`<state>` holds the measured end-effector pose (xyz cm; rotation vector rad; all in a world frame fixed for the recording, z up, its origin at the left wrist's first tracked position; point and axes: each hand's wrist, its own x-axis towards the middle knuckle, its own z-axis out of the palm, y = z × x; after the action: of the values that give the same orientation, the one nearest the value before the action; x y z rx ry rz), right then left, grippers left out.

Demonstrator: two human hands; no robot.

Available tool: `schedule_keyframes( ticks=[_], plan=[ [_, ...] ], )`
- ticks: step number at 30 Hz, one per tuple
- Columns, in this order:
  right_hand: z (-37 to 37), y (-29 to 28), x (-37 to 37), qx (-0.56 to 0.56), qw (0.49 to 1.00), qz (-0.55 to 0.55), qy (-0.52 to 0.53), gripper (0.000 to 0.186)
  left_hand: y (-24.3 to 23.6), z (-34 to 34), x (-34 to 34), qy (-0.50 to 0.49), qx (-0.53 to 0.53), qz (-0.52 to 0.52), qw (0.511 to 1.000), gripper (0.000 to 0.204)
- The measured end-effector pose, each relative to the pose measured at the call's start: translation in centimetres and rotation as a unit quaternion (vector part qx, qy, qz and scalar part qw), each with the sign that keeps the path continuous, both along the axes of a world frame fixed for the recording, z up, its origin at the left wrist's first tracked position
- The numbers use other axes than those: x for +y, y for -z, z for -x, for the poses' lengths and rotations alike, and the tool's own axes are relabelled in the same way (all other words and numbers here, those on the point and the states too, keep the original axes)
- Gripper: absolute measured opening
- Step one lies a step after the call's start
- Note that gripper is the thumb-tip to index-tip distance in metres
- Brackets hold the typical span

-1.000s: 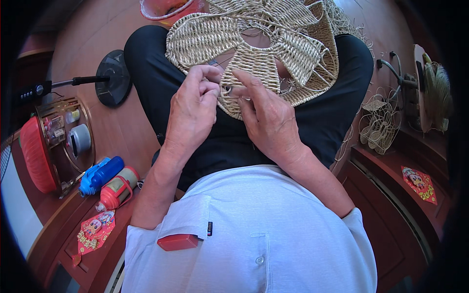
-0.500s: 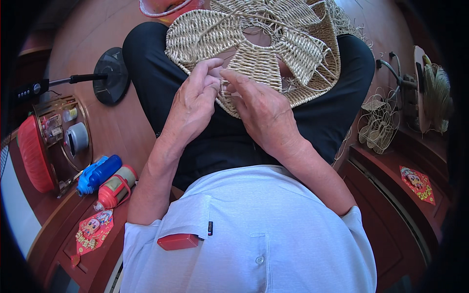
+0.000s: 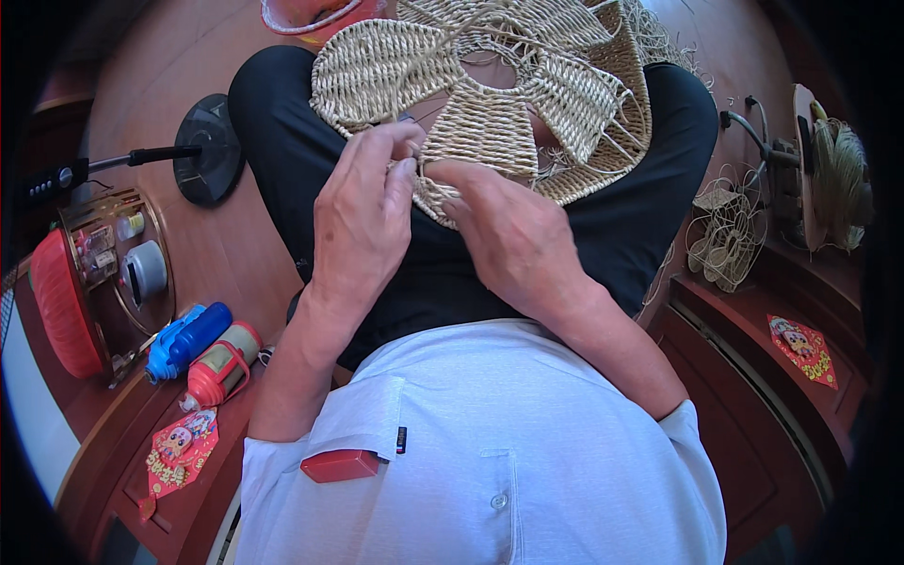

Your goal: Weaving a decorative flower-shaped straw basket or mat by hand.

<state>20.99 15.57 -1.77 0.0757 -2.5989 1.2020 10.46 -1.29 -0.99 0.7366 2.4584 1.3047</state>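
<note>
A woven straw piece (image 3: 480, 132) lies across my lap, with several petal-shaped panels set around a round hole. Both hands meet at its near left edge. My left hand (image 3: 363, 212) is closed in a pinch, thumb against fingers, on a thin straw cord (image 3: 410, 80) that seems to run up over the left panel. Beside it, my right hand (image 3: 518, 226) has its fingers curled, the index finger pointing toward the left thumb at the rim. What lies between the right fingertips is hidden.
A red basin (image 3: 315, 19) stands beyond my left knee. Leftward are a black round stand base (image 3: 209, 151), a blue bottle (image 3: 198, 339) and a red-and-green bottle (image 3: 221, 367). Loose straw (image 3: 664, 47) lies at the far right, and a straw bundle (image 3: 836, 184) hangs at right.
My left hand has shifted slightly left and turned more upright, its fingertips drawn closer together. The right hand has moved a little down. The woven piece has slid slightly left.
</note>
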Motion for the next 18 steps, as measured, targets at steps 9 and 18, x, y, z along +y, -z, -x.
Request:
schedule_keyframes(
  ticks=[9, 18],
  plan=[
    [-4.6, -2.2, 8.2, 0.012, 0.99, -0.121, 0.076, 0.017, 0.7, -0.3, 1.5, 0.13, 0.16, 0.021, 0.978, 0.01],
    [-4.8, -4.1, 10.4, 0.138, 0.961, -0.162, 0.176, 0.021, 0.6, -0.7, 3.2, 0.105, 0.129, 0.08, 0.983, 0.01]
  ],
)
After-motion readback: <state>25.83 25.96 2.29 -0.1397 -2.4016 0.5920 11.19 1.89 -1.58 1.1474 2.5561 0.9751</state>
